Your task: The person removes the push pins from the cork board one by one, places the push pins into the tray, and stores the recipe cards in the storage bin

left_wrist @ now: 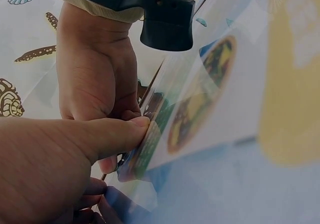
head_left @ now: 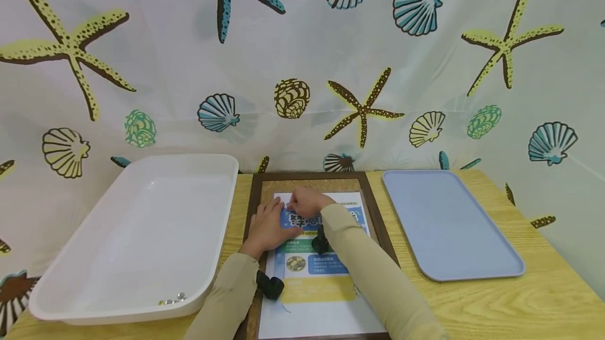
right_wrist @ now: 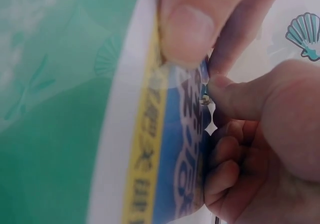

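Note:
A printed poster [head_left: 279, 324] lies on a wood-framed corkboard [head_left: 321, 183]. My left hand [head_left: 271, 229] rests on the poster's upper left with fingers straight and thumb spread. Close beside it, my right hand [head_left: 307, 202] has its fingers curled at the upper left part of the sheet. In the right wrist view, a tiny shiny pushpin [right_wrist: 205, 100] shows at the tip of my right thumb [right_wrist: 240, 99], over the blue heading. My left thumb [right_wrist: 190, 31] lies near it there. The right index fingertip is hidden.
A large white tray [head_left: 230, 193] stands on the left, with several small clear and yellow pins [head_left: 172, 299] in its near corner. To the right lies a flat blue-grey tray [head_left: 449, 224] on the wooden table [head_left: 543, 298]. Behind hangs a curtain [head_left: 264, 51] printed with shells and starfish.

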Demonstrator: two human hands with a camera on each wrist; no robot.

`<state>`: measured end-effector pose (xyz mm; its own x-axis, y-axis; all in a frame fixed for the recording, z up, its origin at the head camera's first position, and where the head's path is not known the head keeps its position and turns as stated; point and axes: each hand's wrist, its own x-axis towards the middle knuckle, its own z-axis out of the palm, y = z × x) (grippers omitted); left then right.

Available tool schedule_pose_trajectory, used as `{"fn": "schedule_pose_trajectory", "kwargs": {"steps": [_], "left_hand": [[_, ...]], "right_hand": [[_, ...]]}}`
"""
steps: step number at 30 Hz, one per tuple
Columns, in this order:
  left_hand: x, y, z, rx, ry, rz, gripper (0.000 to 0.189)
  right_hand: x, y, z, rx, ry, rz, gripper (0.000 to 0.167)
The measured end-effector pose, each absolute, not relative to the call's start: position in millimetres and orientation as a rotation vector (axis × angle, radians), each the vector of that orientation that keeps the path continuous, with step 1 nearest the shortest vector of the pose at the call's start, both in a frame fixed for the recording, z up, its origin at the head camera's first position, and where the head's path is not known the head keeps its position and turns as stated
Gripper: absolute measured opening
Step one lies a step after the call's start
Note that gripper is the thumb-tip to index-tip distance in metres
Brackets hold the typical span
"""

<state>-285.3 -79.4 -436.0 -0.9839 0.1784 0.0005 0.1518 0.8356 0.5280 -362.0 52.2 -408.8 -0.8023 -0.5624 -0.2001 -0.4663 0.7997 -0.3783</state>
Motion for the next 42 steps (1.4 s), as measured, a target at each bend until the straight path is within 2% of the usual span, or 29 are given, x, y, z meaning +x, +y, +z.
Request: {"fn": "schedule_pose_trajectory", "kwargs": {"steps": [14,42], "left_hand": [[-284.9,-75.9,-438.7,0.278,2.956,0.841,0.080],[-285.1,-77.6,-436.7,0.275,2.967,0.830,0.080]], "right_hand": [[-361.3,59.2,-412.6,-0.763,2.637,-0.541,0.030],[-360.4,67.0,-413.9,-0.771,2.639,-0.718,0.019]]}}
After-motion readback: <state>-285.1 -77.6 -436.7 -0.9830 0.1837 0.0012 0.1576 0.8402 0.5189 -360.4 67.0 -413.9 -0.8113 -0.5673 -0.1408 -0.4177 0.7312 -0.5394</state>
